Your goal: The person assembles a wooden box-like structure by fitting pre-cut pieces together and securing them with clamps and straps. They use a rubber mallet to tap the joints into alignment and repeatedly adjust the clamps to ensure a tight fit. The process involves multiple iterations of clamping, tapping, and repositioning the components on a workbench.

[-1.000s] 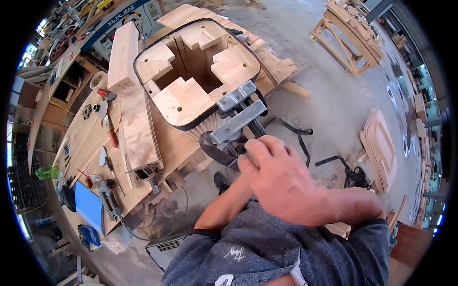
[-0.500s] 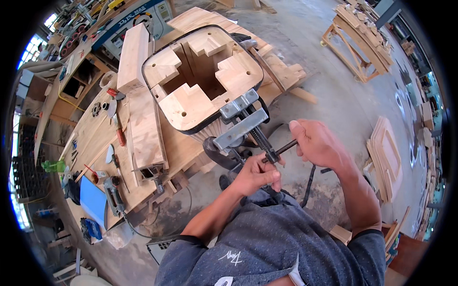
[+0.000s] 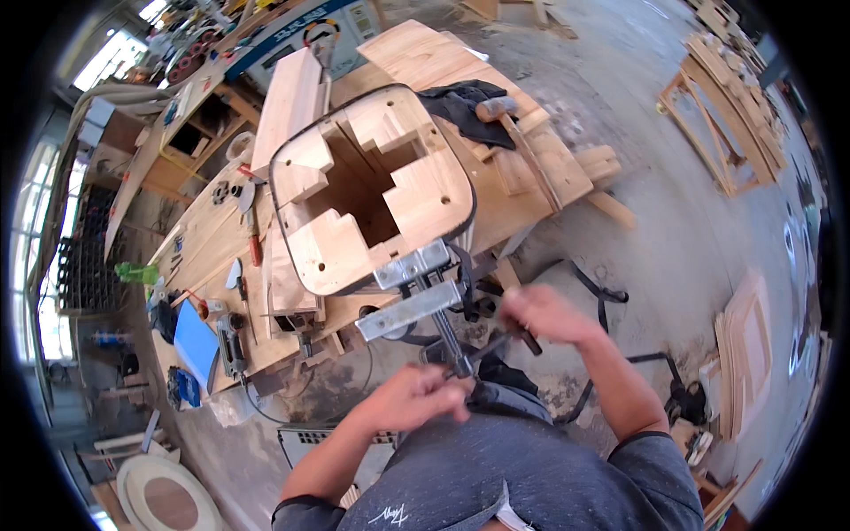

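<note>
- As a metal clamp is set against the wooden box, squeeze is presumably given;
- before the box, left hand is half-curled, right hand blurred; grips cannot be told.

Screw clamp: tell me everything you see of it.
The screw clamp has two scuffed, metal-looking grey bars across a dark threaded rod slanting to the lower right. It sits at the near edge of the wooden box. The left hand is near the rod's end, contact unclear; the right hand is to its right.
</note>
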Demonstrator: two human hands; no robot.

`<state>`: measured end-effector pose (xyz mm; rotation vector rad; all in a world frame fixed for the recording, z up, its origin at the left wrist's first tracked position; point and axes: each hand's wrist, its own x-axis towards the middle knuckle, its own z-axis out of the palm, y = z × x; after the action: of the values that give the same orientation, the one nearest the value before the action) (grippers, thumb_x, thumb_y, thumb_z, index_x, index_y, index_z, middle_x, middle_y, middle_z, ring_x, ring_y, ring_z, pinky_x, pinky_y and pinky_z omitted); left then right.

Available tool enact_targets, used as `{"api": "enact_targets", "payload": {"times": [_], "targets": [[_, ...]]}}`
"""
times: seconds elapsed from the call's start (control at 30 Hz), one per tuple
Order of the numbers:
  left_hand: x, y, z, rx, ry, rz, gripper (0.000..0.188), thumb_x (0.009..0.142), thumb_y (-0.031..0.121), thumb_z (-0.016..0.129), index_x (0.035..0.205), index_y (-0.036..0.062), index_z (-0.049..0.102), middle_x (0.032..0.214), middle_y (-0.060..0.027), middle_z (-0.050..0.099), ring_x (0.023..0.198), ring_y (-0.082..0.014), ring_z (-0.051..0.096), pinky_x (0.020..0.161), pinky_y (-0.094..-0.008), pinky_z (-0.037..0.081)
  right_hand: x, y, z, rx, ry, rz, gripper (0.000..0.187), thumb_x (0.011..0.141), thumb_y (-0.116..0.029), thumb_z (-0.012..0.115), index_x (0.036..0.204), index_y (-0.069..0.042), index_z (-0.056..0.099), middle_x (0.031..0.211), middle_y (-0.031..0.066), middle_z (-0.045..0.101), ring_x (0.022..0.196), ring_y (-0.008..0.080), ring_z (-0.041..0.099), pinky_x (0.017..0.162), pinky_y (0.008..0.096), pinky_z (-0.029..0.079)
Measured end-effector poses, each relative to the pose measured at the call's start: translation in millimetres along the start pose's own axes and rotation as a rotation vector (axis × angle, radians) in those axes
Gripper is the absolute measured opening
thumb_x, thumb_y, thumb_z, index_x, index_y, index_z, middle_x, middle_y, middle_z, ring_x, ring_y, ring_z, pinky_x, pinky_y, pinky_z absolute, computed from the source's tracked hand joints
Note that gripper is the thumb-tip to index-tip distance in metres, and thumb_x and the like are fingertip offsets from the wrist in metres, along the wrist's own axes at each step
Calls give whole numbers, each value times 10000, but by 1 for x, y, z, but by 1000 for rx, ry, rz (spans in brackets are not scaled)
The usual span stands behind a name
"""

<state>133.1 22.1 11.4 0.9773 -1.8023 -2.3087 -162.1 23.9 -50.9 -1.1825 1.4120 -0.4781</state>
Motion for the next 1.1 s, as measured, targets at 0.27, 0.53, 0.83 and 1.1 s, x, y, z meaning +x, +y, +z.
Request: {"api": "enact_targets", "payload": {"times": [0.27,0.53,0.83,1.1], "targets": [[-14,51,-90,654,1430,270,324,959,151,668,1217,-31,597,1042,-85,688,987,-155,642,857,-299,511,187,130,-159,-766,744,103,539,890,-230,699,1305,58,509,1360,305,526,1242,508,522,1049,541,461],[39,59,-149,81,1243,167,385,1014,220,614,1324,9,525,1074,-35,625,948,-81,536,865,-269,465,262,145,-174,-752,588,192,388,856,-177,652,1175,35,587,1133,299,672,1142,422,638,964,500,509],[43,59,-155,55,1260,262,273,1049,169,514,1270,15,560,1041,-28,607,941,-98,526,871,-288,457,229,85,-181,58,445,73,200,921,-220,620,989,-38,576,669,6,527,501,98,472,461,302,398],[41,51,-158,-44,1219,272,293,1049,181,497,1287,17,545,1054,-69,610,951,-134,536,874,-314,461,60,-121,-143,344,456,-532,344,1093,-308,490,1304,-38,517,759,-10,510,556,64,489,494,237,431]]}}
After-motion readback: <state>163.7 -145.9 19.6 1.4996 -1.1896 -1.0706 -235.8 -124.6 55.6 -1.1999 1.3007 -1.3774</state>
